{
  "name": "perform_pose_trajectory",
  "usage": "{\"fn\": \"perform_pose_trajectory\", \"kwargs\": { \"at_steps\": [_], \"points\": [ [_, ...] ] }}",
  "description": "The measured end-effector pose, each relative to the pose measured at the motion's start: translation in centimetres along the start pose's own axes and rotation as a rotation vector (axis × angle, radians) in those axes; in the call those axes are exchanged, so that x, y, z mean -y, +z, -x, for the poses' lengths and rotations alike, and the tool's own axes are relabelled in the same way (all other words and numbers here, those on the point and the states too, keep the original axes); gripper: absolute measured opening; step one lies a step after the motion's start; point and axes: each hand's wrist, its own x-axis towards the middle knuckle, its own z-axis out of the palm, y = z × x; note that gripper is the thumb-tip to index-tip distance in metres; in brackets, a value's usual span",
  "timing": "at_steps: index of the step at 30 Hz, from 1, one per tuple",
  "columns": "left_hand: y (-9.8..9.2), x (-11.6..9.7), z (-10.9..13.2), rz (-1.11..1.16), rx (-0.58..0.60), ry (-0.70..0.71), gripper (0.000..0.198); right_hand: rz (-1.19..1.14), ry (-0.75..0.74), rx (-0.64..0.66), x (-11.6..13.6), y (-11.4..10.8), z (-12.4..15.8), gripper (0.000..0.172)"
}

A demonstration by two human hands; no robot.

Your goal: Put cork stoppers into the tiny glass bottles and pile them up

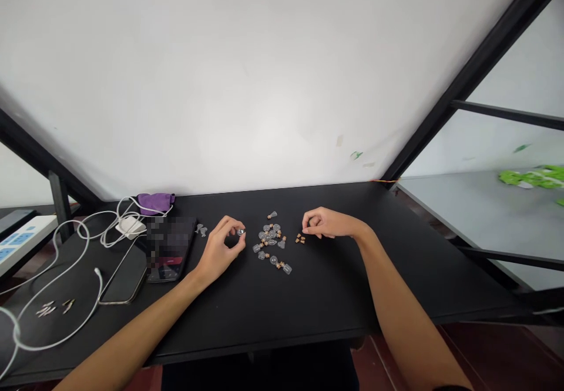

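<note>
In left hand (218,251), pinched between thumb and fingertips: small clear glass bottle (241,232) — long axis too small to read. At right hand (328,223), bent fingers, tips drawn together; cannot tell whether around anything. Just beside those tips, toward near edge of black table (308,303) and slightly left: loose corks (300,239) — far closer to right hand than left. Between both hands, corked glass bottles (272,242).

Free to pass over the desk (264,314) between the forearms (161,306) and right of the right one; blocked midway by small bottles (274,260) and corks (302,241), leftward by phone (124,278) and cable (97,272); apparently tight between bottles.
</note>
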Motion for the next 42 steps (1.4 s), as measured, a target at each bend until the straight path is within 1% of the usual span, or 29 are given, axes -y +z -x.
{"fn": "perform_pose_trajectory", "kwargs": {
  "at_steps": [4, 9, 11, 14, 18, 22, 25, 28, 31, 34, 37, 40, 42],
  "points": [
    [0.2, 0.2, 0.0, 0.038, -0.004, 0.004, 0.008, -0.027, 0.006, 0.022, -0.3, 0.0, -0.3, 0.044],
    [0.5, 0.3, 0.1, 0.091, 0.011, 0.005, 0.014, -0.013, 0.016, 0.069, -0.4, 0.1, -0.8, 0.047],
    [0.5, 0.3, 0.1, 0.110, 0.012, 0.013, 0.016, -0.001, 0.018, 0.073, -0.5, 0.3, -1.0, 0.046],
    [0.7, 0.4, 0.0, 0.144, -0.022, -0.005, 0.021, 0.010, 0.015, 0.062, -0.6, 0.5, -1.2, 0.044],
    [0.9, 0.6, -0.1, 0.166, -0.025, -0.024, 0.027, 0.003, -0.008, 0.064, -0.7, 0.7, -1.4, 0.041],
    [1.0, 0.7, -0.1, 0.152, -0.013, -0.001, 0.026, -0.050, -0.039, 0.032, -0.5, 1.0, -1.4, 0.041],
    [1.0, 0.5, 0.0, 0.138, 0.003, 0.024, 0.026, -0.135, -0.114, -0.041, 0.3, 1.4, -1.4, 0.037],
    [1.0, 0.0, 0.2, 0.135, 0.026, 0.055, 0.026, -0.225, -0.211, -0.143, 1.6, 2.3, -1.5, 0.032],
    [1.0, -0.5, 0.4, 0.137, 0.045, 0.087, 0.023, -0.304, -0.282, -0.204, 2.9, 3.8, -1.8, 0.028],
    [0.9, -1.0, 0.6, 0.134, 0.057, 0.118, 0.020, -0.363, -0.331, -0.219, 4.0, 5.4, -2.2, 0.026],
    [0.8, -1.3, 0.8, 0.135, 0.069, 0.152, 0.021, -0.394, -0.377, -0.249, 4.8, 6.8, -2.6, 0.024],
    [0.8, -1.4, 1.0, 0.141, 0.075, 0.187, 0.023, -0.397, -0.399, -0.259, 5.4, 7.6, -2.6, 0.024],
    [0.9, -1.5, 1.1, 0.148, 0.083, 0.203, 0.024, -0.388, -0.402, -0.239, 5.7, 7.9, -2.6, 0.023]
  ]
}}
